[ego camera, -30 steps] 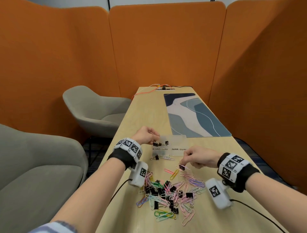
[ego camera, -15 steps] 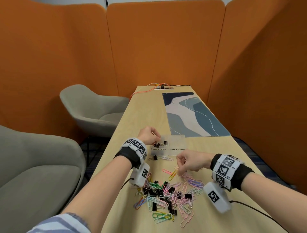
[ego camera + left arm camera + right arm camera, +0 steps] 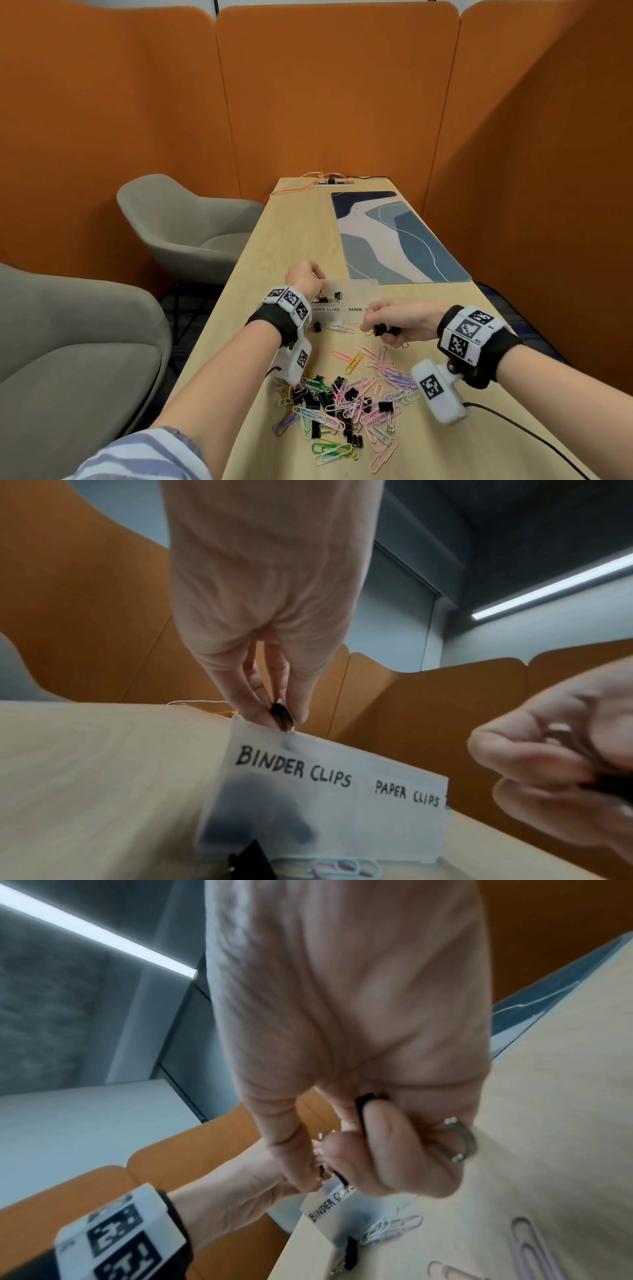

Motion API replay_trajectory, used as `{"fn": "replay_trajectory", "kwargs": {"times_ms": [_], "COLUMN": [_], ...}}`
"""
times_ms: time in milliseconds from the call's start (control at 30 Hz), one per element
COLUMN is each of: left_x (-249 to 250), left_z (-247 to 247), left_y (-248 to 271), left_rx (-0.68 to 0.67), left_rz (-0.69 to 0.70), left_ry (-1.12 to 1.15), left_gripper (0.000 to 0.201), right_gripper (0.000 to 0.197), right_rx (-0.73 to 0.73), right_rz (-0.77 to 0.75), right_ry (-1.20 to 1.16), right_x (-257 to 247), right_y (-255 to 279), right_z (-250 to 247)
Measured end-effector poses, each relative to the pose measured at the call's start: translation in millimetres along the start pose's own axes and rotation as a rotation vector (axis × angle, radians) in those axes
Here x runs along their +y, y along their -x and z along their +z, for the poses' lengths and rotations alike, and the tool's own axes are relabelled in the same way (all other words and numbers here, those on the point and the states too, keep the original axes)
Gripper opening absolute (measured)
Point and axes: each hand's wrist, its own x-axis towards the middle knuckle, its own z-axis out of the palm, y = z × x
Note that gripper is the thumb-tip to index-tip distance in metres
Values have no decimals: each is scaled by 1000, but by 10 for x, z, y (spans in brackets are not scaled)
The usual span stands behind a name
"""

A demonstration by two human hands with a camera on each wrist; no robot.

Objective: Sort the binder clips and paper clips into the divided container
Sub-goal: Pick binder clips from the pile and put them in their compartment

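Left hand (image 3: 270, 593): pinches a small black binder clip (image 3: 281, 718) above the translucent plastic divided container (image 3: 329, 799), far-left compartment.
Right hand (image 3: 399, 320): clenched around several black metal binder clips (image 3: 382, 330).

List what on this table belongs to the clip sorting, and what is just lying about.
Belongs to the job:
- divided container, labelled for binder clips and paper clips
- mixed clip pile
- black binder clip pinched by left hand
- binder clips gripped in right hand

Lying about:
- patterned desk mat
- orange cable
- grey chairs
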Motion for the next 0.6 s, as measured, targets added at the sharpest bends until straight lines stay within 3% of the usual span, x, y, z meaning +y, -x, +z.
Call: {"fn": "replay_trajectory", "kwargs": {"times_ms": [100,233,433,600], "left_x": [-16,-52,-242,-456], "left_z": [11,-81,-370,-488], "left_y": [19,90,290,475], "left_rx": [-46,-50,72,-96], "left_rz": [33,131,172,193], "left_ry": [-46,-131,-170,-268], "left_gripper": [4,21,17,15], "right_gripper": [13,5,21,8], "right_rx": [26,43,242,322], "right_rz": [78,70,-41,-42], "right_ry": [-97,-223,-285,-150], "right_x": [-37,-231,-681,-819], "right_y": [-30,-156,-586,-802], "right_z": [7,0,113,259]}}
